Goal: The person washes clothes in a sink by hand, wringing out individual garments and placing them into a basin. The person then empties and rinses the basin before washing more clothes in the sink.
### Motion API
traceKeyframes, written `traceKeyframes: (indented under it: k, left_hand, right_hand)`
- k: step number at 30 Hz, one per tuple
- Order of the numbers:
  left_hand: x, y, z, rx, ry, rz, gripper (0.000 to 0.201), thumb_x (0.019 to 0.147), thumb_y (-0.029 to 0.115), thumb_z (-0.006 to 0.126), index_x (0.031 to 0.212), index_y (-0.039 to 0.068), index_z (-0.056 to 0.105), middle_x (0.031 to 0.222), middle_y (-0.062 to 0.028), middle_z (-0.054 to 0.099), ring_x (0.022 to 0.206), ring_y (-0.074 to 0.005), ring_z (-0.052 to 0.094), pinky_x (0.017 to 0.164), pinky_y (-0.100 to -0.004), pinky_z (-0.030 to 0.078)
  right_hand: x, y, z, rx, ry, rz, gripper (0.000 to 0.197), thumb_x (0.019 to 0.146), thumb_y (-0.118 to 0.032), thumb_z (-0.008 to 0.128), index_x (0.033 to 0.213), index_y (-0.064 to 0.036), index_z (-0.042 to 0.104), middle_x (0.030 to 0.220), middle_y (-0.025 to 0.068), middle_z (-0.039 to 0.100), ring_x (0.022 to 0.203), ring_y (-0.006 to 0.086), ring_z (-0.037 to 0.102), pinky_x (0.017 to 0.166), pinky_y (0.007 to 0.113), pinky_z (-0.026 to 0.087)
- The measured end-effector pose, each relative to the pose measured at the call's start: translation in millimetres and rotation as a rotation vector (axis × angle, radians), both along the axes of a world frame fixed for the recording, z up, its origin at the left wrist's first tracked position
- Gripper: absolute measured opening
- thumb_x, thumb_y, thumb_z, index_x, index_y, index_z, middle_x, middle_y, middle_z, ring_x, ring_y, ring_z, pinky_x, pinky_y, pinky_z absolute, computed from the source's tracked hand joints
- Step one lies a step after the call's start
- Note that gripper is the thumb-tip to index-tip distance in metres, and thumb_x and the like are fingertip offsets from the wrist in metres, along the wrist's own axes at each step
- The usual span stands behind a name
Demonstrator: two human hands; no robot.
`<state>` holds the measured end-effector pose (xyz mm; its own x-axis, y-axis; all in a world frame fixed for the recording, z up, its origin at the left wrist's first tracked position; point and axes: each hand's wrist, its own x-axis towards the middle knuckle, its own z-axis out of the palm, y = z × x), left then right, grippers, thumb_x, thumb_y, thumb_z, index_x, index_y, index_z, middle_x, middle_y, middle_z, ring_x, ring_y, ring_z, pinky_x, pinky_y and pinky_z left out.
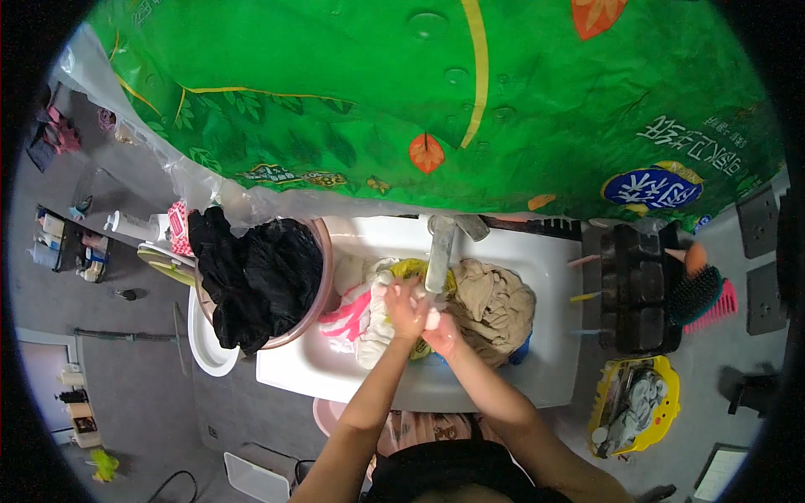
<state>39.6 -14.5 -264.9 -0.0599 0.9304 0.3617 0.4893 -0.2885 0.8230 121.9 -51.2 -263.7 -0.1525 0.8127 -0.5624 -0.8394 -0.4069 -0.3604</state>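
My left hand (405, 313) is under the faucet (438, 261), over wet laundry in a white sink (289, 369); its fingers are spread. My right hand (444, 335) meets it from the right, with its fingers curled in beside a small white lump (433, 319), which could be soap or foam. Below the hands lie a white cloth (372, 347), a pink-and-white striped cloth (347, 315) and a yellow cloth (408, 268). A beige garment (495, 306) is bunched on the right, with a bit of blue fabric (521, 350) under it.
Black clothes (260, 281) overflow a pink basin (327, 251) at the sink's left. A large green plastic pack (335, 142) hangs low across the far side. On the right are a black holder (637, 289) with brushes and a yellow basket (667, 407).
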Motion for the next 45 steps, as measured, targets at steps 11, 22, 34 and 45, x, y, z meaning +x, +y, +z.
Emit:
traceKeyframes:
  k: [11, 22, 34, 45]
  left_hand:
    - [11, -36, -4, 0.002, -0.033, -0.126, 0.015, 0.068, 0.008, 0.06, 0.062, 0.002, 0.047, 0.068, -0.0145, 0.048, 0.066, -0.033, 0.047, 0.061, -0.0412, 0.038]
    - [15, -27, -30, -0.638, -0.501, 0.121, 0.016, 0.07, 0.011, 0.055, 0.059, 0.001, 0.05, 0.053, -0.0093, 0.049, 0.052, -0.0202, 0.045, 0.052, -0.0346, 0.039]
    - [-32, -12, -23, -1.154, -1.084, -0.328, 0.029, 0.083, 0.017, 0.051, 0.11, 0.008, 0.051, 0.09, -0.0031, 0.059, 0.074, -0.0122, 0.058, 0.064, -0.0211, 0.048]
    - [-34, -17, -15, -0.831, -1.212, -0.149, 0.035, 0.078, 0.004, 0.048, 0.113, 0.008, 0.044, 0.105, -0.0096, 0.054, 0.091, -0.023, 0.057, 0.077, -0.0344, 0.05]
  right_hand:
    - [-11, 3, -60, 0.224, 0.226, -0.045, 0.041, 0.087, -0.046, 0.039, 0.101, -0.0107, 0.053, 0.093, 0.0022, 0.056, 0.087, 0.017, 0.052, 0.077, 0.031, 0.045]
    - [1, -5, -56, -0.155, -0.835, -0.104, 0.028, 0.079, -0.03, 0.059, 0.084, -0.0017, 0.06, 0.08, 0.0051, 0.06, 0.071, 0.0138, 0.057, 0.063, 0.028, 0.045]
    - [58, 4, 3, 0.157, -0.515, 0.197, 0.039, 0.073, -0.001, 0.056, 0.111, -0.0004, 0.046, 0.093, 0.0063, 0.057, 0.083, 0.0164, 0.057, 0.074, 0.028, 0.046]
    - [44, -2, 23, -0.158, -0.362, 0.093, 0.035, 0.088, -0.032, 0.045, 0.108, -0.0044, 0.053, 0.1, 0.0065, 0.059, 0.089, 0.0208, 0.058, 0.078, 0.033, 0.048]
